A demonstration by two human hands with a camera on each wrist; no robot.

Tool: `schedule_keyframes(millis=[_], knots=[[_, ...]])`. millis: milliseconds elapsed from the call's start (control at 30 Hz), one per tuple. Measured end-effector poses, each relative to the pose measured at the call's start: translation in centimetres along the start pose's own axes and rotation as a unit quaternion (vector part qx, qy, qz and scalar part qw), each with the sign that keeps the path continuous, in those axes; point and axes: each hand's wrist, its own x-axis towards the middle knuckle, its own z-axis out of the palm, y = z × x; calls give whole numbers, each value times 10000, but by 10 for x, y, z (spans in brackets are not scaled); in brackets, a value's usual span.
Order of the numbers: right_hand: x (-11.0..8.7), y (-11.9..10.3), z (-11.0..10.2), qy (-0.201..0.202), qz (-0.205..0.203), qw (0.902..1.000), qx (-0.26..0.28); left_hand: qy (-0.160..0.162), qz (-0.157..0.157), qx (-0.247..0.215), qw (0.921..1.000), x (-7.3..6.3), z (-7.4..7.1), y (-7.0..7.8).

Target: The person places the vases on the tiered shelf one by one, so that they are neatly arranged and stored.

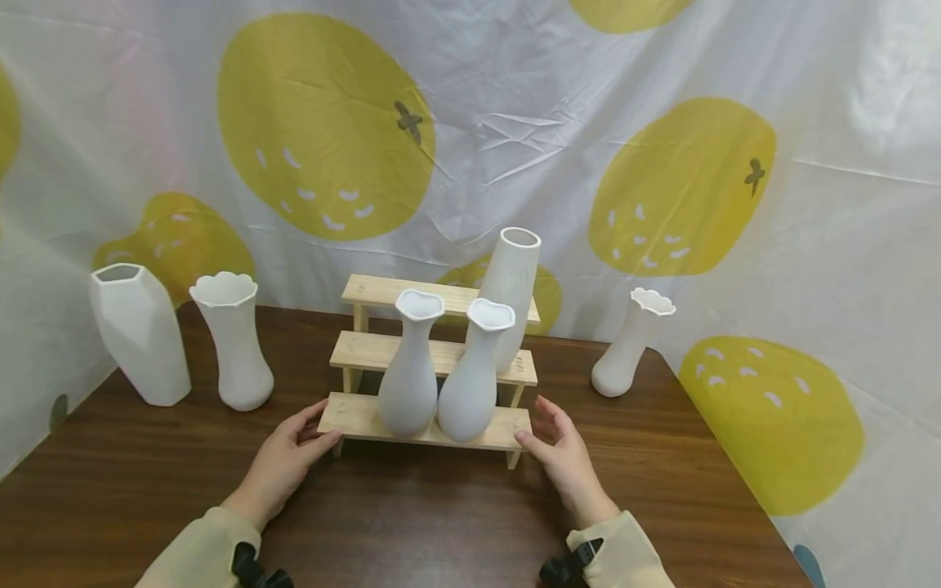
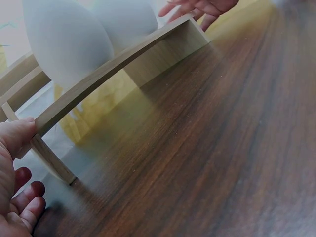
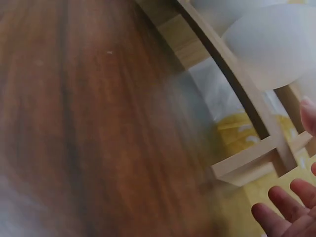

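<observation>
Both hands are down at the wooden stand (image 1: 445, 356), one at each end of its lowest shelf, and the stand sits mid-table between them. The left hand (image 1: 283, 461) has its thumb against the shelf's left end, forefinger round the corner: a light pinch, I'd say, with the other fingers loosely bent underneath. The right hand (image 1: 569, 469) is slacker, fingers spread and apart from the wood, thumb close by the right corner.

Two slim-necked vases, the left one (image 1: 408, 384) and the right one (image 1: 470, 388), stand side by side on that bottom shelf; a tall straight vase (image 1: 512, 273) rises behind them, apparently off the middle shelf. Steadying this well, I reckon, means matching the pressure at both ends, keeping the boards level and making any shift slow; those narrow-footed vases look ready to rock together at a jolt.

Now, what can't I see? The tall vase's foot is partly masked by the right front one. Whether the right thumb truly touches, I can't tell; the right wrist view cuts it off at the edge. The left forefinger is lost from its own wrist view, and both wrist pictures crop the vase tops.
</observation>
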Motion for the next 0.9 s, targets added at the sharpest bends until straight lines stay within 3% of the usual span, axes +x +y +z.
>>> schedule_keyframes(millis=[267,633,800,900], knots=[[-6,12,5,-165,102,9998,97,-2,16,27,10000,0,0,-1],[-9,19,10,31,115,9999,97,-40,30,57,10000,-1,-1,2],[-10,18,10,21,73,9999,138,225,100,283,9993,-4,-5,7],[-10,18,10,24,88,9999,110,561,208,460,9971,-5,-9,12]])
